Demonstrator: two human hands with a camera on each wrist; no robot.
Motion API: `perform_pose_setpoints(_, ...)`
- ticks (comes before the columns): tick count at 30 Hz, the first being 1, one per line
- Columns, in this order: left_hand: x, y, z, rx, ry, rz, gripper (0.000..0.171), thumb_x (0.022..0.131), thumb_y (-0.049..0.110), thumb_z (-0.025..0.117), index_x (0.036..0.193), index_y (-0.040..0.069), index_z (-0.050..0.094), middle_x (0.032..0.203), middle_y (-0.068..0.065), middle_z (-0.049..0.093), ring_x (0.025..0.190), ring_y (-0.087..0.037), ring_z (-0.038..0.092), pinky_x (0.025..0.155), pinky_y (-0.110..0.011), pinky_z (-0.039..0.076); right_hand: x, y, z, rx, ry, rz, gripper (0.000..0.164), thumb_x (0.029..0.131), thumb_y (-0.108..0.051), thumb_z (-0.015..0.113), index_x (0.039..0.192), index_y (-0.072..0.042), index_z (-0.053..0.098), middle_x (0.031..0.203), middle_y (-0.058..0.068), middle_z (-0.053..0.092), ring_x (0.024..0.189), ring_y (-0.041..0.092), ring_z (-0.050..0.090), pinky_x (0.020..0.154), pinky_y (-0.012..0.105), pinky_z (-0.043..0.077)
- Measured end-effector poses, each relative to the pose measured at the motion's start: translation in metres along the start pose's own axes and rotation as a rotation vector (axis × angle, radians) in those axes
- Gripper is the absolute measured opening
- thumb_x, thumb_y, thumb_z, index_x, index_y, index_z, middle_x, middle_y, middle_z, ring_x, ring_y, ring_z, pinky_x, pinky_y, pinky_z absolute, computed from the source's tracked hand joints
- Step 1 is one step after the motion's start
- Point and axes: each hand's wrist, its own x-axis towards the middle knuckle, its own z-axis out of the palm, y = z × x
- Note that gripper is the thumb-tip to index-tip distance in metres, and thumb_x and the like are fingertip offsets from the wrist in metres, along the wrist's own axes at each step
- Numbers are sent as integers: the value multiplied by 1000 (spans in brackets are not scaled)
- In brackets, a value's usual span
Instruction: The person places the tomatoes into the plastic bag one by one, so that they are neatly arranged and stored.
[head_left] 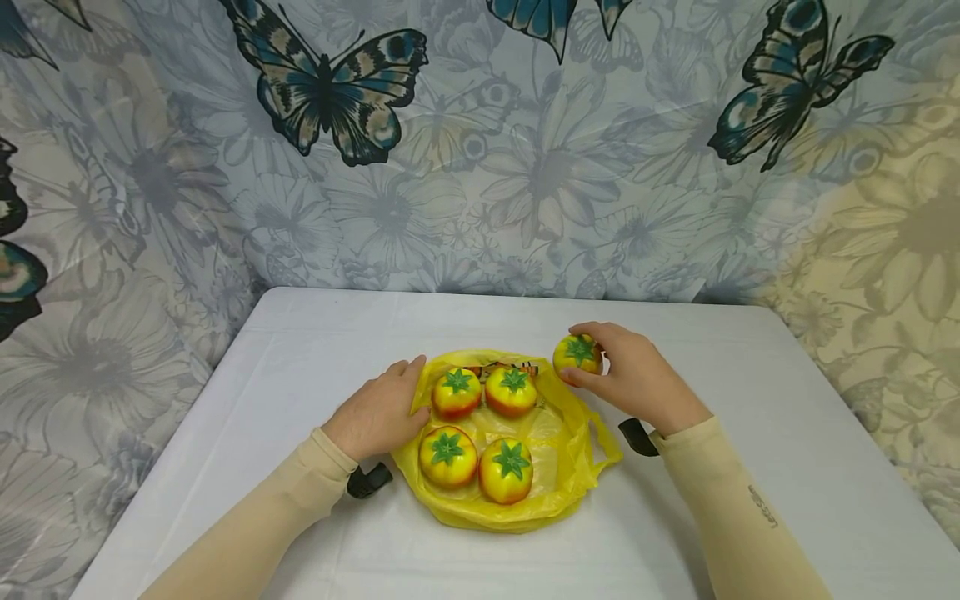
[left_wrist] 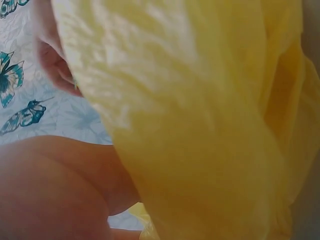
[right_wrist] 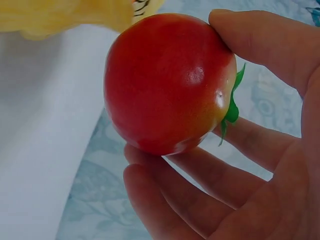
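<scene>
A yellow plastic bag point(head_left: 551, 467) lies spread open on the table, its side filling much of the left wrist view. Several artificial tomatoes rest inside, yellow on top with red undersides and green leaf stars; one tomato point(head_left: 447, 457) is at the front left. My left hand point(head_left: 381, 408) holds the bag's left rim, thumb over the inside edge and fingers along the outside. At the bag's back right edge, my right hand point(head_left: 637, 371) grips another tomato point(head_left: 577, 354) between thumb and fingers. The right wrist view shows the glossy red underside of that held tomato point(right_wrist: 167, 85).
The white-covered table point(head_left: 750, 375) reaches to a butterfly-patterned cloth backdrop point(head_left: 450, 225) behind and at both sides. A loop handle of the bag point(head_left: 609, 454) sticks out to the right. Dark cameras sit under both wrists, the left camera point(head_left: 369, 481) beside the bag.
</scene>
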Motion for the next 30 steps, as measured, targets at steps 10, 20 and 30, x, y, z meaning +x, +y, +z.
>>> perform_pose_setpoints(10, -1, 0, 0, 18, -11, -5, 78, 105, 28, 65, 168, -4, 31, 163, -32, 46, 140, -49, 61, 118, -59, 52, -14, -28, -2, 21, 3, -44, 63, 96, -44, 82, 147, -14, 60, 136, 5, 69, 102, 23, 65, 96, 49, 60)
perform_pose_setpoints(20, 0, 2, -2, 1, -10, 2, 78, 105, 27, 66, 167, -4, 31, 163, -32, 47, 140, -48, 60, 118, -59, 51, -24, -46, 8, 7, -15, -123, 60, 96, -41, 84, 143, -13, 62, 136, 5, 70, 108, 21, 67, 101, 47, 61)
perform_pose_setpoints(30, 1, 0, -1, -5, -11, -7, 78, 105, 28, 65, 168, -4, 31, 164, -31, 46, 143, -48, 59, 119, -59, 50, -36, -47, 21, 25, -63, -122, 59, 96, -40, 83, 145, -15, 61, 142, 8, 68, 125, 27, 70, 108, 53, 60)
